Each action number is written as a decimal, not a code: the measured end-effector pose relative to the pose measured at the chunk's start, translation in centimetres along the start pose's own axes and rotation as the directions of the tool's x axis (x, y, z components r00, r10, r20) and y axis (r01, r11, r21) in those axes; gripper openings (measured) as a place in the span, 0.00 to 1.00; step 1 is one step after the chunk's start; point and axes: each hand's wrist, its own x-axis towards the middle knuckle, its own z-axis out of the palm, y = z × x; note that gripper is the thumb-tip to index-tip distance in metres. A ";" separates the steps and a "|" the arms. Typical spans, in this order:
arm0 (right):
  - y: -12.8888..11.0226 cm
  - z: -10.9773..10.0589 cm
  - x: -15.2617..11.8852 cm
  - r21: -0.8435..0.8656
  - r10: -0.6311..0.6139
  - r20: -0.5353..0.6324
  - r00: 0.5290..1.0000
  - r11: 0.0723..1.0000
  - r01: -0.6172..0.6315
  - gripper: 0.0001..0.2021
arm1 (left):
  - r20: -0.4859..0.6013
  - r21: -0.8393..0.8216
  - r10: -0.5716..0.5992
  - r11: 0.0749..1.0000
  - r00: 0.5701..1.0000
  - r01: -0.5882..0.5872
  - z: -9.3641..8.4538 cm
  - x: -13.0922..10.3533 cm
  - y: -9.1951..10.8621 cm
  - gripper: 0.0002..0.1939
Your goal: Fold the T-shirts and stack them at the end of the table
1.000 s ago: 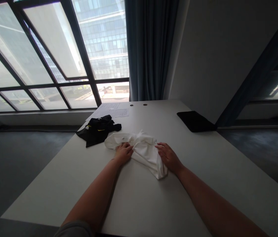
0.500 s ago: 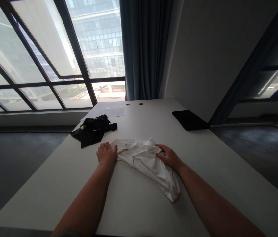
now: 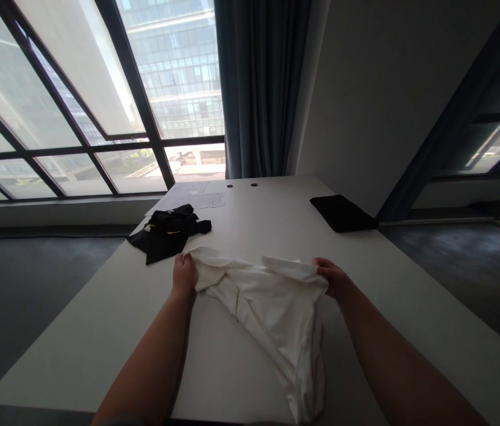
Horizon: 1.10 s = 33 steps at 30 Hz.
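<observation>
A white cloth garment [image 3: 271, 307] is stretched between my two hands, its upper edge pulled out sideways. My left hand [image 3: 184, 272] is closed on its left upper corner. At the right upper corner, my right hand [image 3: 332, 277] grips the fabric with the fingertips closed. The lower part narrows and trails in folds toward me along the white table [image 3: 223, 367]. Its exact kind I cannot make out through the folds.
Just beyond my left hand lies a crumpled black garment [image 3: 167, 231] with yellow bits. Papers [image 3: 205, 200] lie behind it. A flat black item [image 3: 342, 213] rests near the table's right edge. A dark curtain [image 3: 265, 89] and window stand behind.
Both hands have closed on the white garment's upper corners and moved apart. The bunched cloth is now spread wider, and its lower end reaches closer to me.
</observation>
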 end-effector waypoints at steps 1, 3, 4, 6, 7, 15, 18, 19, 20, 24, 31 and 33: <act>-0.1 -0.9 0.1 -0.045 -0.076 -0.123 0.989 0.996 0.071 0.21 | -0.010 -0.023 -0.025 0.999 1.000 0.025 -0.3 0.3 -0.2 0.19; -0.1 -2.7 0.3 -0.219 -0.241 -0.350 0.905 0.961 0.171 0.17 | -0.014 -0.053 -0.066 0.996 0.998 0.065 -1.0 0.9 -0.7 0.20; -0.1 -3.4 0.5 -0.310 -0.309 -0.425 0.851 0.933 0.184 0.16 | -0.015 -0.060 -0.077 0.995 0.997 0.076 -1.3 1.1 -0.8 0.20; -0.1 -4.5 0.8 -0.433 -0.382 -0.503 0.775 0.887 0.157 0.13 | -0.022 -0.061 -0.083 0.995 0.996 0.082 -1.8 1.4 -1.0 0.19; 0.0 -4.7 1.0 -0.470 -0.400 -0.527 0.750 0.872 0.135 0.12 | -0.027 -0.055 -0.080 0.995 0.996 0.078 -2.0 1.4 -1.0 0.19; 0.3 -0.8 1.9 -0.827 -0.618 -0.323 0.717 0.552 0.104 0.15 | 0.071 0.063 0.048 0.997 0.996 -0.052 -1.1 -0.1 0.0 0.15; 1.0 1.2 2.2 -0.862 -0.438 0.082 0.895 0.420 0.285 0.19 | 0.043 0.153 0.146 0.977 0.988 -0.151 -0.8 -0.8 0.8 0.17; 1.2 1.5 2.3 -0.862 -0.345 0.185 0.920 0.394 0.320 0.21 | 0.000 0.208 0.203 0.958 0.979 -0.199 -0.9 -1.0 1.2 0.18; 1.5 1.7 2.4 -0.867 -0.263 0.240 0.934 0.376 0.329 0.22 | -0.046 0.269 0.269 0.931 0.962 -0.248 -1.0 -1.4 1.7 0.20; 2.1 1.2 2.5 -0.920 -0.136 0.200 0.970 0.314 0.233 0.27 | 0.071 0.394 0.454 0.805 0.888 -0.443 -1.1 -3.3 3.9 0.18; 3.4 -0.6 3.3 -0.988 -0.144 0.091 0.985 0.114 0.108 0.32 | 0.521 0.266 0.476 0.699 0.709 -0.664 0.8 -5.5 4.7 0.24; 3.8 -1.1 3.5 -0.999 -0.136 0.035 0.990 0.032 0.040 0.32 | 0.555 0.221 0.482 0.700 0.678 -0.679 0.8 -5.2 4.3 0.22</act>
